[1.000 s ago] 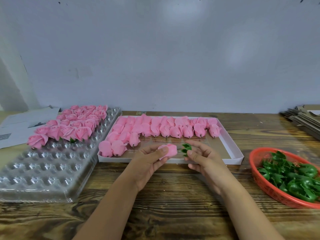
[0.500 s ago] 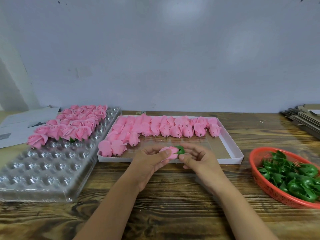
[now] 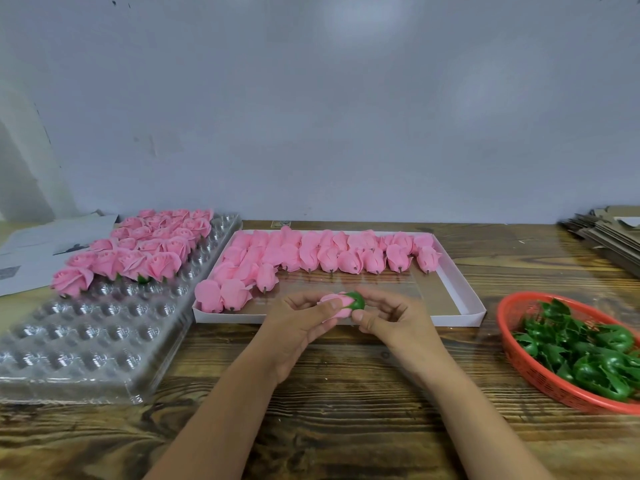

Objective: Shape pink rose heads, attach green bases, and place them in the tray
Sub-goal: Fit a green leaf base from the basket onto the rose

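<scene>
A dark-grained wooden table (image 3: 346,427) sits against a plain pale wall (image 3: 311,116). Dead centre, just above the near rim of the white box (image 3: 460,315) of pink buds (image 3: 329,256), there's the rose head (image 3: 334,304), lying sideways, long axis left to right, green base (image 3: 356,301) capping its right end and pointing right. The left hand (image 3: 301,323) comes up from below, thumb and fingers curled round the pink bud. The right hand (image 3: 391,317) pinches the green cap, thumb underneath, other fingers loosely arched; whether the cap is fully seated I can't quite tell. Left, finished roses (image 3: 138,251) fill the far rows of the clear tray (image 3: 86,344); right, the red basket (image 3: 519,362) holds green bases.
</scene>
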### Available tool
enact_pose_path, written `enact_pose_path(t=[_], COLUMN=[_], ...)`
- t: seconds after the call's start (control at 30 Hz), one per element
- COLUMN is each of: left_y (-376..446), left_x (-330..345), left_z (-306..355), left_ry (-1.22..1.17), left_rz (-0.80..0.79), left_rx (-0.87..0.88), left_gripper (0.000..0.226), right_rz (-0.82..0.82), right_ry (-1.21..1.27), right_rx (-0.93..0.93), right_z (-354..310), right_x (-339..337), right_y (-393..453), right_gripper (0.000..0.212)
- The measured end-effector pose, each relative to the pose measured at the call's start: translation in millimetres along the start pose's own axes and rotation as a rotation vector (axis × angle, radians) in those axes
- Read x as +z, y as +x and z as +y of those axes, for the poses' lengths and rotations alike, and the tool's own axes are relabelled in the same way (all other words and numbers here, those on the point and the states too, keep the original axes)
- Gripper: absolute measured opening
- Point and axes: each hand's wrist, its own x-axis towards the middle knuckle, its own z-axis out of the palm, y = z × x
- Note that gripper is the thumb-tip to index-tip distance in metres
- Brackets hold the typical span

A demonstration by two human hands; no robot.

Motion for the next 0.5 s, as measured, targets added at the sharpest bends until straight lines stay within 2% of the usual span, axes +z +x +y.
enact_pose_path(t=[0.07, 0.17, 0.27, 0.37, 0.5], left_y=[0.0, -0.2, -1.0, -1.4, -1.1], left_x=[1.5, 3.3, 3.4, 3.4, 3.5], left_z=[-0.3, -0.2, 0.6, 0.8, 0.4], left_ry=[-0.007, -0.019, -0.044, -0.035, 0.007], left_rz=[0.008, 0.02, 0.023, 0.018, 0.012], left_rx=[-0.004, 0.005, 0.012, 0.013, 0.023], left_gripper=[0.027, 0.026, 0.021, 0.021, 0.025], right_rz=[0.007, 0.001, 0.016, 0.072, 0.131], right_ry=[0.015, 0.122, 0.152, 0.101, -0.011], right_rx=[0.021, 0.063, 0.079, 0.056, 0.005], right_z=[-0.9, -0.7, -2.5, -5.3, -3.2], right_x=[0.0, 0.2, 2.8, 4.4, 3.0], right_y=[-0.8, 0.1, -0.1, -1.7, 0.1], right_gripper=[0.041, 0.026, 0.025, 0.019, 0.026])
